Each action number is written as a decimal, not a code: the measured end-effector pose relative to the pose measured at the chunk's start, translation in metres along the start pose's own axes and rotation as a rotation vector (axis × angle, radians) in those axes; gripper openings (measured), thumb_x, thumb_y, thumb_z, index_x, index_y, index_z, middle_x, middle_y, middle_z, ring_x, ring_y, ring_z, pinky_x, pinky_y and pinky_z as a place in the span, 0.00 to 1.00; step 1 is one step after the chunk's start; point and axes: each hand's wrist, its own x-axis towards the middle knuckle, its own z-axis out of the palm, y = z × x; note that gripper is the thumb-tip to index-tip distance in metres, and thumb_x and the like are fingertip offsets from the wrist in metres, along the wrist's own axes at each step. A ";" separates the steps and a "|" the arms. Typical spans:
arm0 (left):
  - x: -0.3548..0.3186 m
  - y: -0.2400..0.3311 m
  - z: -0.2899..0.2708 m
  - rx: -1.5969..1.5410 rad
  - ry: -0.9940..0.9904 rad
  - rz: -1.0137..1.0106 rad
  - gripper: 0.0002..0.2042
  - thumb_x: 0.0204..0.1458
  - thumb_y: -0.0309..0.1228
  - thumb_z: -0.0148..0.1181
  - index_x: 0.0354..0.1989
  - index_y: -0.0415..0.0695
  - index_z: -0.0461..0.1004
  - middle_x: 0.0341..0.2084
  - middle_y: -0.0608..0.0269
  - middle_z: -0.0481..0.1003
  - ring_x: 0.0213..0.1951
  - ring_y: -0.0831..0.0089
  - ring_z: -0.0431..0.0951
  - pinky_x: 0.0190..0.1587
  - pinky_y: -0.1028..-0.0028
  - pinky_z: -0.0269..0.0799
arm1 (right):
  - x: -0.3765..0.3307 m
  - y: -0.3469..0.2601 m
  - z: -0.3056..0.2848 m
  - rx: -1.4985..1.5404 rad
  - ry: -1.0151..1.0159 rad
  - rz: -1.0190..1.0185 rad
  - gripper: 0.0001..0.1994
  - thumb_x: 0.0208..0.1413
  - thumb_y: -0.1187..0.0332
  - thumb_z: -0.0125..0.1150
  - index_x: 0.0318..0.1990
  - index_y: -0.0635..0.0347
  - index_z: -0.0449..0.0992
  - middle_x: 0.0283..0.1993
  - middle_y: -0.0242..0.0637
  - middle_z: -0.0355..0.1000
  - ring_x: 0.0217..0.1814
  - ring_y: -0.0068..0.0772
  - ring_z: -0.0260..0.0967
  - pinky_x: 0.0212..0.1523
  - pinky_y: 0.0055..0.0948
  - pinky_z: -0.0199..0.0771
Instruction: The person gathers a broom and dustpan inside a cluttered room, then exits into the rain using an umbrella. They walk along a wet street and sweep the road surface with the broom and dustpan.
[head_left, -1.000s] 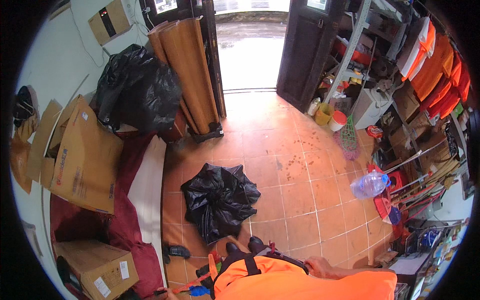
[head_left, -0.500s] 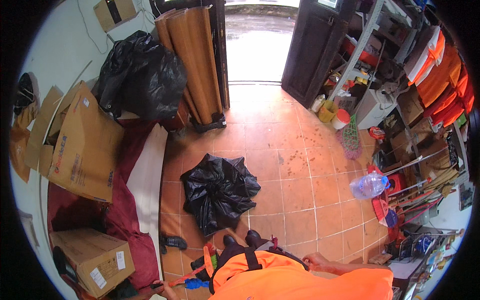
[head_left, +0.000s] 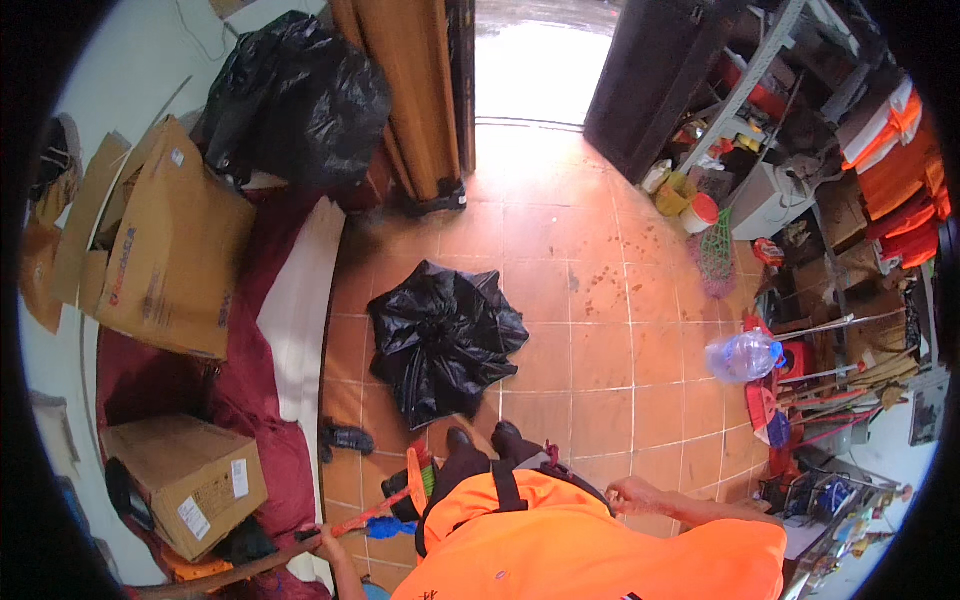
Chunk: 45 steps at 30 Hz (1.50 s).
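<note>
On the tiled floor [head_left: 590, 360], just ahead of the wearer's dark shoes [head_left: 458, 440], sits a black plastic bundle [head_left: 440, 340], its folds spreading out from the middle; neither hand touches it. Left hand [head_left: 330, 541]: closed around the handle of a broom [head_left: 421, 478], low at the wearer's left side. The orange head and green bristles are beside the left leg, near the bundle but apart from it; bristle contact with the floor cannot be told. Right hand [head_left: 632, 495]: by the right hip, fingers part-curled, no object visible; cannot tell whether something small is pinched. Progress, judged from this view alone: the broom is in hand, so taking it up counts as done. Outstanding: dark spots [head_left: 605, 290] mark the tiles beyond the bundle, away from the bristles, and the bundle itself is on the floor. How much floor the broom has covered cannot be told.
</note>
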 end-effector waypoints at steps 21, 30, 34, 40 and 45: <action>-0.045 0.044 0.012 0.162 -0.084 0.149 0.16 0.40 0.21 0.60 0.40 0.37 0.66 0.38 0.62 0.68 0.40 0.72 0.70 0.44 0.75 0.67 | 0.031 -0.044 -0.015 -0.663 0.339 -0.471 0.08 0.51 0.66 0.52 0.33 0.62 0.67 0.28 0.46 0.66 0.27 0.53 0.68 0.24 0.46 0.69; -0.050 0.046 -0.009 -0.147 -0.149 0.208 0.12 0.43 0.22 0.60 0.36 0.42 0.66 0.33 0.66 0.66 0.38 0.74 0.67 0.45 0.75 0.64 | 0.078 -0.097 -0.052 -0.455 0.133 -0.536 0.06 0.51 0.68 0.52 0.35 0.59 0.69 0.29 0.44 0.68 0.29 0.49 0.70 0.26 0.43 0.69; -0.064 0.058 -0.008 0.230 -0.011 0.172 0.11 0.43 0.20 0.58 0.35 0.43 0.65 0.32 0.67 0.65 0.37 0.75 0.66 0.45 0.76 0.63 | 0.172 -0.124 -0.093 -0.472 0.274 -0.288 0.04 0.52 0.70 0.52 0.30 0.61 0.69 0.29 0.49 0.67 0.32 0.52 0.69 0.30 0.40 0.68; -0.060 0.021 -0.071 0.227 -0.099 -0.002 0.17 0.44 0.23 0.58 0.44 0.37 0.64 0.43 0.60 0.66 0.46 0.71 0.66 0.51 0.74 0.62 | 0.375 -0.264 -0.107 -0.818 0.602 -0.939 0.05 0.48 0.68 0.52 0.30 0.58 0.67 0.30 0.42 0.66 0.33 0.48 0.66 0.30 0.42 0.67; -0.082 0.046 -0.026 0.408 0.005 0.309 0.15 0.42 0.22 0.57 0.40 0.40 0.65 0.35 0.61 0.68 0.40 0.72 0.69 0.45 0.74 0.65 | 0.515 -0.341 -0.058 -1.513 0.574 -0.667 0.14 0.50 0.64 0.49 0.39 0.61 0.76 0.44 0.43 0.69 0.53 0.45 0.61 0.47 0.50 0.59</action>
